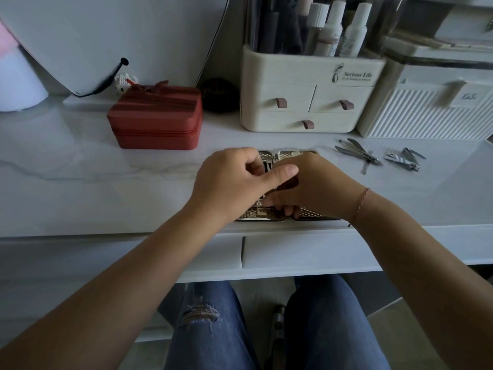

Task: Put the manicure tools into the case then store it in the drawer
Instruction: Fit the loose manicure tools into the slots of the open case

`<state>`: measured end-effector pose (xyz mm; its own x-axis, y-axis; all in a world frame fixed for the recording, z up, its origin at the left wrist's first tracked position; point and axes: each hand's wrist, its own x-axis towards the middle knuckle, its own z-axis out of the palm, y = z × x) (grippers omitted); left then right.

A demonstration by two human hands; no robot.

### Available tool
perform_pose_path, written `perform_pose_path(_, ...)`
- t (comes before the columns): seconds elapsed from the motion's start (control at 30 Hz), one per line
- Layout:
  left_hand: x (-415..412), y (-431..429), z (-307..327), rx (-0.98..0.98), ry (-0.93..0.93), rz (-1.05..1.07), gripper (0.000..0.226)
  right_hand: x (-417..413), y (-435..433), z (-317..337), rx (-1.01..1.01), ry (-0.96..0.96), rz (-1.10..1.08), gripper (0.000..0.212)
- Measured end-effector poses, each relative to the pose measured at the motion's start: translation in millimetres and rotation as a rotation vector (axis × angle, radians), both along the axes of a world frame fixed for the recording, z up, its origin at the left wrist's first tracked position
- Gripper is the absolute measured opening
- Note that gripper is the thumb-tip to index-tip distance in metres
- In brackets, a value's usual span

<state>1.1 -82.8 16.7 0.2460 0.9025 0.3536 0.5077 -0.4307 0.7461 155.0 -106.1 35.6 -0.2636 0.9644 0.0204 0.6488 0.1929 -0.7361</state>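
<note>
A gold-coloured manicure case (266,215) lies opened flat near the front edge of the white tabletop (106,182). Both hands cover most of it. My left hand (234,180) rests on its left half with the thumb stretched to the right. My right hand (312,185) presses into the middle, fingertips curled down; whatever they pinch is hidden. Loose steel tools (358,153) lie crossed on the table to the right, with nail clippers (405,160) beyond them. Two shut drawer fronts (306,252) sit under the tabletop.
A red zip box (156,120) stands at the back left. A cream cosmetics organiser (306,102) with small drawers and bottles stands at the back, a ribbed white box (426,113) to its right. My knees in jeans are below the desk.
</note>
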Motion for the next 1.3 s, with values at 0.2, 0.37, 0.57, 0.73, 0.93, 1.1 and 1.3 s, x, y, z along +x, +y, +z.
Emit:
perform_pose_path(0.2,6.0,3.6,1.9,0.009,0.064,-0.006,0.046,8.1,0.7,-0.4,-0.022,0.043,0.044,0.007)
perform_pose_path(0.37,7.9,1.8,2.5,0.027,-0.005,-0.05,0.031,17.1,0.8,-2.2,-0.065,0.135,0.113,0.007)
perform_pose_path(0.57,7.8,-3.4,5.8,0.116,-0.013,-0.03,0.017,18.4,3.0,-5.5,-0.102,0.218,0.124,0.006)
perform_pose_path(0.73,-2.1,-9.5,10.6,0.098,-0.024,-0.026,0.011,15.8,4.4,-4.6,-0.122,0.218,0.118,0.004)
perform_pose_path(0.93,-19.8,-21.0,8.2,0.004,-0.055,-0.016,0.003,11.2,2.7,-5.6,-0.113,0.153,0.081,0.01)
perform_pose_path(1.1,-38.9,-22.7,-0.5,-0.071,-0.065,-0.035,0.01,5.6,-0.2,-7.0,-0.074,0.068,0.027,0.007)
perform_pose_path(1.3,-47.7,-11.2,-12.9,-0.069,0.012,-0.022,0.014,0.7,-5.5,-5.9,0.022,-0.027,-0.029,0.009)
